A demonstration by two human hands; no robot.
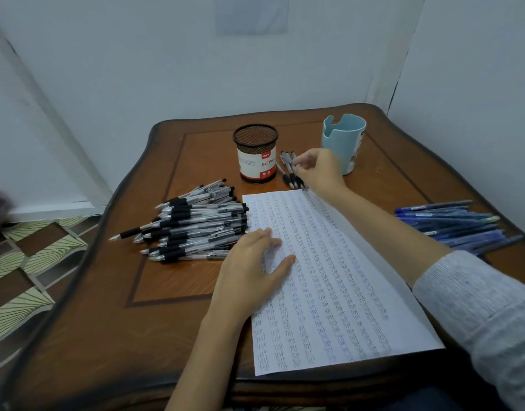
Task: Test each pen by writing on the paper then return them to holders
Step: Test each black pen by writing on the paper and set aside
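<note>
Work surface: a dark brown wooden table (107, 321) with curved edges and an inlaid border line. Pale walls close it in behind and on the right; a patterned green-and-brown floor (27, 262) shows past the left edge.

Paper (329, 277): one white sheet, lying flat from the table's middle to its near edge, covered with columns of small handwritten test words.

Holders: a black mesh holder (256, 154) with a red-and-white label stands upright near the far edge, left of centre. A light blue holder (342, 143) with a notched rim stands upright to its right.

Pens: a pile of clear pens with black grips (193, 226) lies at the left side of the paper, touching its edge. A pile of blue pens (454, 225) lies at the right edge of the table. A few black-grip pens (290, 170) lie between the two holders, just beyond the paper's far edge.

Left hand (255, 268): spread flat, palm down on the paper's left edge, grasping nothing.

Right hand (317, 170): reaches to the few pens between the holders, fingers curled at them; whether a pen is actually gripped cannot be determined.
</note>
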